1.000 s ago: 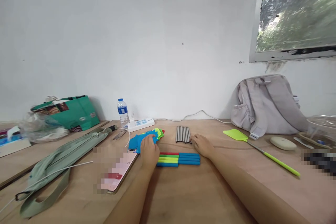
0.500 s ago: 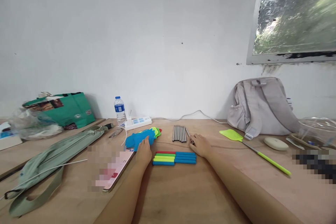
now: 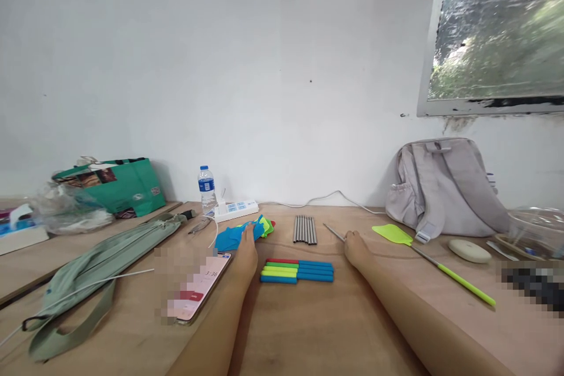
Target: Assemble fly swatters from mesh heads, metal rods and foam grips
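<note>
Metal rod [image 3: 333, 232] lies angled on the surface [image 3: 308, 329], pinched at its near end by the right hand [image 3: 356, 248], apart from the rod row [image 3: 305, 229]. Left hand [image 3: 245, 254] presses flat, unclenched, on blue pieces [image 3: 233, 236]. Risk: thin rod could slip from the light fingertip pinch.

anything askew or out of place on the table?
One thin grey metal rod lies slanted, apart from the neat row of grey metal rods, its near end at the right hand. The left hand rests on a fanned pile of blue and green flat plastic pieces. Nothing looks spilled or broken.
</note>
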Available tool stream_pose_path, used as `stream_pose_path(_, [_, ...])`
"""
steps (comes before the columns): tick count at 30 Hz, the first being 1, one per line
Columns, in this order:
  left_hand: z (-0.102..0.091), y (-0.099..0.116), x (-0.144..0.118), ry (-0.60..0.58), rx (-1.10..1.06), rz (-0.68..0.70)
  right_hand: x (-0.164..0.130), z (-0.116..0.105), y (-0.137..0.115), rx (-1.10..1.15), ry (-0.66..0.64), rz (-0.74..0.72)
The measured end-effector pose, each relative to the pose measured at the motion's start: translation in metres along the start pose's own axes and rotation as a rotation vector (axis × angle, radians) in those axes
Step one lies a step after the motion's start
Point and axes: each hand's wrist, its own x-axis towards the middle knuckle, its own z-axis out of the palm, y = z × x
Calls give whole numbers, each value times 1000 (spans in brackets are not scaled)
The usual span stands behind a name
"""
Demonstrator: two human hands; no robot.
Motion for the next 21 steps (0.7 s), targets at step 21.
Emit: stream_pose_path(21, [-17, 77, -28, 223, 145, 301, -77, -46, 46, 337, 96, -128])
